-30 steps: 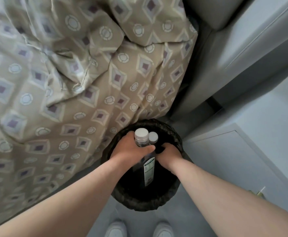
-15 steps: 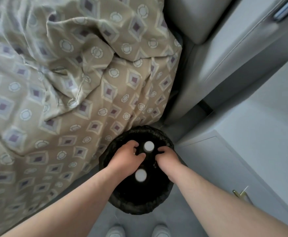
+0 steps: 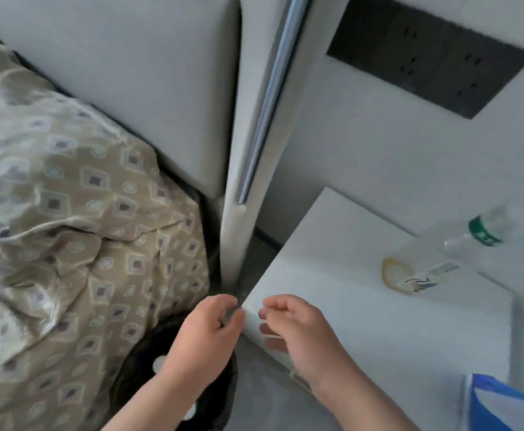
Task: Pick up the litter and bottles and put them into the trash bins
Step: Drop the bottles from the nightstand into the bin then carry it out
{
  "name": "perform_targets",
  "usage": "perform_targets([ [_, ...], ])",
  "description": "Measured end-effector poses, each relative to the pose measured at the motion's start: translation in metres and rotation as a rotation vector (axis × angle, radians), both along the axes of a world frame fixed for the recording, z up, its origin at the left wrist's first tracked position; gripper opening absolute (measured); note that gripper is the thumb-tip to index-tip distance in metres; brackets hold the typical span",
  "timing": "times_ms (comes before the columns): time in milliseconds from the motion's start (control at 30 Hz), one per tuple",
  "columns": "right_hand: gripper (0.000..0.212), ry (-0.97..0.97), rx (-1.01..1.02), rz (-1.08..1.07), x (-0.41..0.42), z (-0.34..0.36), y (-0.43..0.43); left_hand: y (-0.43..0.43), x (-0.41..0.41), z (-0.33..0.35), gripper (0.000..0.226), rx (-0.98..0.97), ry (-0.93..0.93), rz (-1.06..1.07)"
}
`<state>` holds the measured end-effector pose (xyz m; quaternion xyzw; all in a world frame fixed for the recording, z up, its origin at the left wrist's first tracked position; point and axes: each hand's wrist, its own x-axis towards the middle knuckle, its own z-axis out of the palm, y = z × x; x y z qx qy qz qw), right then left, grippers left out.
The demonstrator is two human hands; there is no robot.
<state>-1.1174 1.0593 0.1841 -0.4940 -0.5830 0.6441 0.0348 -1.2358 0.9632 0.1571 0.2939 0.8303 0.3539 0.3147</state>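
Pulling left hand and right hand from bin at bottom, slack, empty, drop done; turning to bottles, right.

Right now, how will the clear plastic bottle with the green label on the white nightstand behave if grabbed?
The clear plastic bottle with the green label looks possibly empty: likely light, thin walls may dent under a firm grip. It seems to lie on its side on the smooth white nightstand, so a push could roll it.
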Motion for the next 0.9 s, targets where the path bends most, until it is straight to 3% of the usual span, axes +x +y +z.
perform_targets([
  [167,0.014,0.097,0.196,-0.259,0.07,0.069,0.048,0.066,0.043,0.002,0.063,-0.178,0.233,-0.354],
  [267,0.018,0.156,0.403,-0.47,0.108,0.101,0.076,0.092,0.06,-0.003,0.081,-0.348,0.316,-0.499],
  [433,0.015,0.189,0.673,-0.757,0.15,0.127,0.122,0.106,0.073,-0.018,0.097,-0.463,0.368,-0.51],
  [500,0.009,0.134,0.704,-0.706,0.158,0.119,0.142,0.108,0.075,-0.021,0.098,-0.445,0.372,-0.488],
  [633,0.045,-0.023,0.63,-0.494,0.155,0.094,0.172,0.112,0.075,-0.026,0.102,-0.424,0.36,-0.466],
  [900,0.032,0.04,0.581,-0.405,0.144,0.074,0.198,0.109,0.071,-0.038,0.104,-0.405,0.305,-0.419],
])
